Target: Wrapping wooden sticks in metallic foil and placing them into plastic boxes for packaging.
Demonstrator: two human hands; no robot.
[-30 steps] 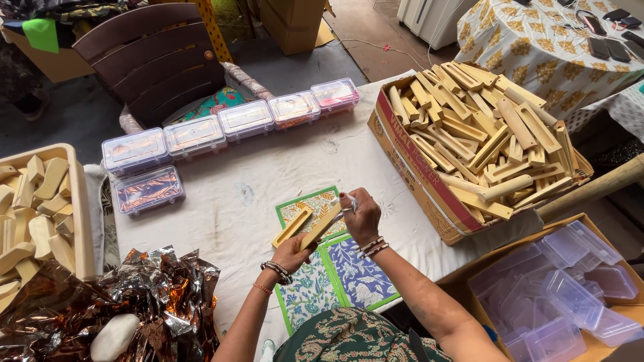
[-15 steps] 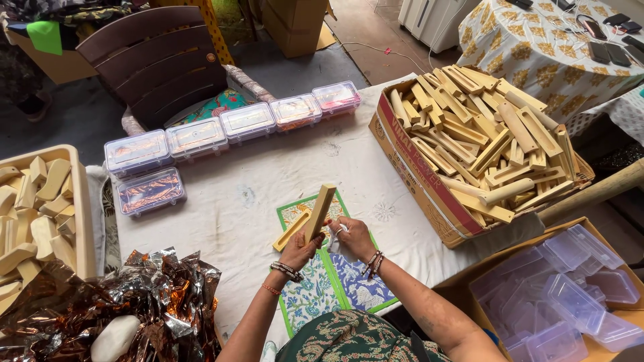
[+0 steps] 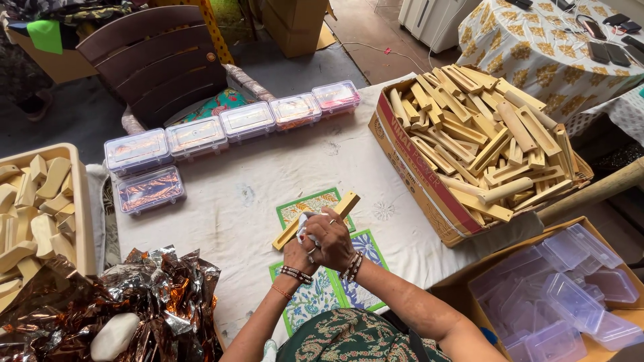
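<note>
both hands meet over the patterned tiles (image 3: pixel 314 204) at the near middle of the white table. the left hand (image 3: pixel 298 253) is closed around the lower part of a long wooden bar (image 3: pixel 320 220), keeping it slanted above the tiles, while the right hand (image 3: pixel 330 240) presses a small white cloth (image 3: pixel 305 224) against it, fingers folded on the cloth (a wiping hold, by the look of it). right of the tiles sits a cardboard box (image 3: pixel 416 181) heaped with like bars; beyond the tiles runs a row of lidded plastic boxes (image 3: pixel 231 124).
</note>
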